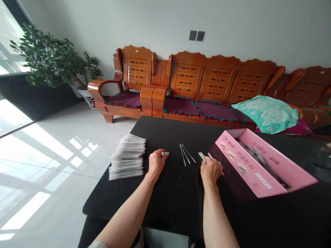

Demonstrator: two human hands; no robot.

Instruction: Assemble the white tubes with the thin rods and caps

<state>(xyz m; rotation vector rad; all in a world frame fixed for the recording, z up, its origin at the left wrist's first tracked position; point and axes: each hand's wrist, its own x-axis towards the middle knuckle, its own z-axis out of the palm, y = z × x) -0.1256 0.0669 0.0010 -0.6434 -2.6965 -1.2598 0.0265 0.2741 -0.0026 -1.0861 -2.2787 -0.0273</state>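
Note:
My left hand (156,162) rests on the black table with its fingers curled closed. A small whitish piece shows at its fingertips, too little of it to name. To its left lies a long row of white pens (126,159) with black ends. My right hand (211,171) is closed over several white pen barrels (202,157), whose ends stick out in front of and beside the fingers. Between my hands lie thin pen refills (183,155), fanned out on the tabletop. Small black pieces (178,160), perhaps caps or plugs, are near my left hand.
A pink open box (243,168) with dark and pale slender items inside stands right of my right hand on the black table (176,206). Beyond the table are wooden seats (187,81) with woven cushions and a turquoise cloth (269,113). A potted plant (59,62) stands back left.

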